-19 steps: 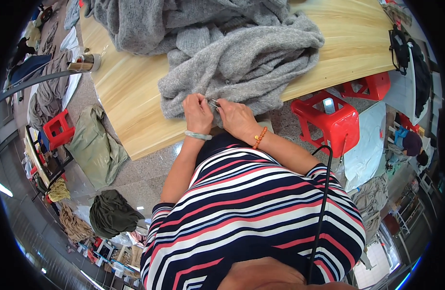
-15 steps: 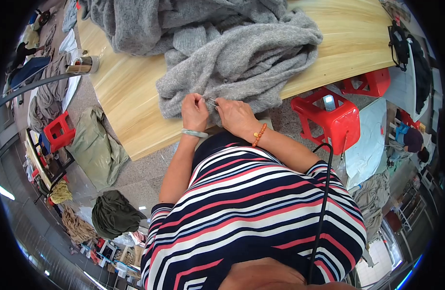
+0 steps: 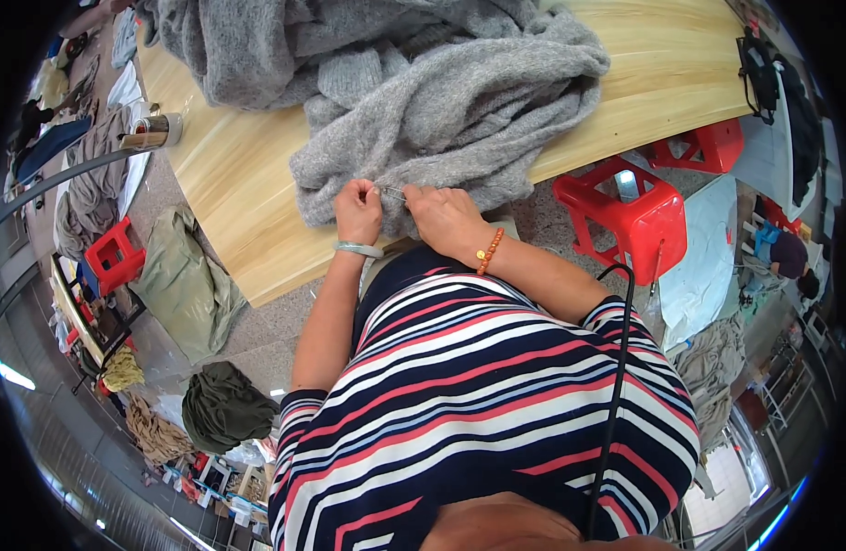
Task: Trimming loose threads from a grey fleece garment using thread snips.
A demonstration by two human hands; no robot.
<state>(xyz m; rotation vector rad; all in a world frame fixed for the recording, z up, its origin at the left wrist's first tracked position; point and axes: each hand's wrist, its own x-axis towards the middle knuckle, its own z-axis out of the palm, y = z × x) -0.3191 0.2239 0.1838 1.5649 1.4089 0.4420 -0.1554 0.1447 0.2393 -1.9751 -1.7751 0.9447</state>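
A grey knitted garment (image 3: 459,119) lies bunched on the table's near edge, with a larger heap of grey knitwear behind it. My right hand (image 3: 439,217) is closed around a small metal tool (image 3: 392,193) with two thin prongs, like tweezers or snips; its grip end is hidden in my fingers. The prongs point left, over the garment's near edge. Just left of them, my left hand (image 3: 358,213) is closed in a pinch at the garment. What lies between its thumb and finger is too small to make out.
The wooden table (image 3: 230,174) has a tin (image 3: 172,129) at its left edge. To the right stand red plastic stools (image 3: 634,216), another red stool (image 3: 116,257) at left. A greenish cloth (image 3: 186,285) hangs or lies at left. A black cable (image 3: 616,367) runs down my striped top.
My left hand has shifted slightly left, farther from my right hand, and more of the metal prongs shows between them. At the far upper left, another person's arm has come into view.
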